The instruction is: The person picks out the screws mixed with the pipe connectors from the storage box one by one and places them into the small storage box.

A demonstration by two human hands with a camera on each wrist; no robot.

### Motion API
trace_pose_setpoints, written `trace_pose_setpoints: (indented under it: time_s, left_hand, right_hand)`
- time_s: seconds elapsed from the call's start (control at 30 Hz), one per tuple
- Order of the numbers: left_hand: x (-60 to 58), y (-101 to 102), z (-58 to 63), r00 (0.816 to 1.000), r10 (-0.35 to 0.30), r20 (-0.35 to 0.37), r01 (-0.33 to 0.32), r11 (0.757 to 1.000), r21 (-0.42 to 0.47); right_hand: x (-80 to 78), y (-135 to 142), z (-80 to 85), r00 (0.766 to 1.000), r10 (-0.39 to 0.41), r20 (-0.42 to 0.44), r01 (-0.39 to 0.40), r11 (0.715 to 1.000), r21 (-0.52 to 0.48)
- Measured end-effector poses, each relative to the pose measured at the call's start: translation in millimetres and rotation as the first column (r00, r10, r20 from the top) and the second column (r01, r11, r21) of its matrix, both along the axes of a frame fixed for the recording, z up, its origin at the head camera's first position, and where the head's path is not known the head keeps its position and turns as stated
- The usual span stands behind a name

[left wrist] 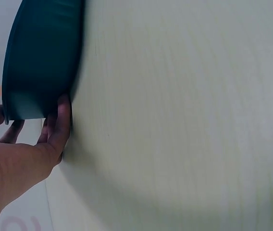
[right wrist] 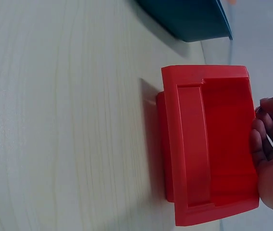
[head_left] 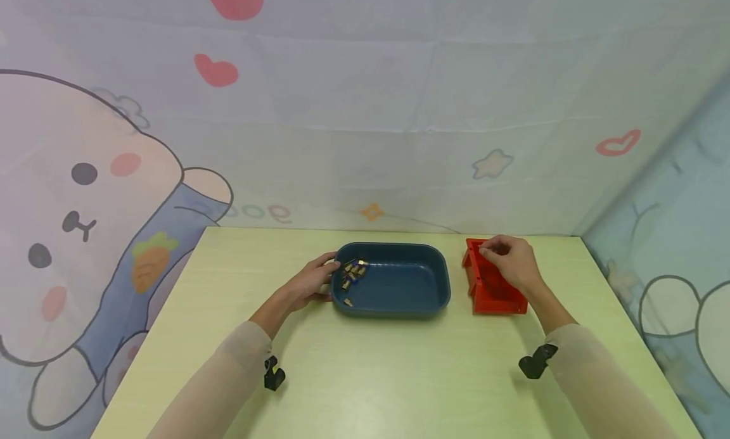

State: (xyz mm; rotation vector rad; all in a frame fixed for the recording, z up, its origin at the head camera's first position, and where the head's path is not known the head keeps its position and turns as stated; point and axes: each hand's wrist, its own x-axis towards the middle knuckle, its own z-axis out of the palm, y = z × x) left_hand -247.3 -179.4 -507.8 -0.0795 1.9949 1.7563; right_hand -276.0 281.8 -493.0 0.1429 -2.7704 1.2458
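Observation:
A dark blue tray [head_left: 399, 312] lies on the table, with several small brass-coloured metal pieces [head_left: 352, 273] at its left end. My left hand [head_left: 312, 279] grips that end, thumb on the rim and fingers against the outer wall; the left wrist view shows the hand [left wrist: 31, 149] at the tray's end wall [left wrist: 28, 108]. To the right of the tray stands a red bin [head_left: 499, 306]. Over its far part, my right hand [head_left: 512, 261] pinches a small metal piece [right wrist: 258, 109], mostly hidden by the fingertips.
The pale wood-grain table [head_left: 371, 375] ends at a printed cloth backdrop [head_left: 353, 141] behind the tray and bin. Another cloth stands along the right side. A strip of table separates the tray from the red bin.

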Motion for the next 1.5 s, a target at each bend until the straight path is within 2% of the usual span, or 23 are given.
trace_pose_setpoints:
  time_s: [0.33, 0.77, 1.13, 1.5]
  left_hand:
    - [-0.5, -1.0, 1.9, 1.000, -0.009, -0.014, 0.009, 1.000, -0.004]
    - [-1.2, -0.6, 2.5, 1.000, -0.002, -0.017, 0.001, 1.000, -0.008]
    - [-2.2, -1.2, 1.2, 1.000, 0.000, -0.012, 0.000, 1.000, -0.011]
    - [0.4, 0.4, -0.5, 1.000, 0.008, -0.016, -0.008, 1.000, -0.012]
  right_hand:
    - [-2.6, -2.2, -2.8, 0.999, 0.026, 0.035, -0.027, 0.999, 0.029]
    - [-3.1, -8.2, -0.6, 0.999, 0.044, 0.021, -0.045, 0.994, 0.099]
    - [-4.5, -8.6, 0.0, 1.000, 0.026, 0.010, -0.027, 0.994, 0.101]
    - [-2.7, -8.8, 2.7, 0.999, 0.043, 0.008, -0.043, 0.996, 0.076]
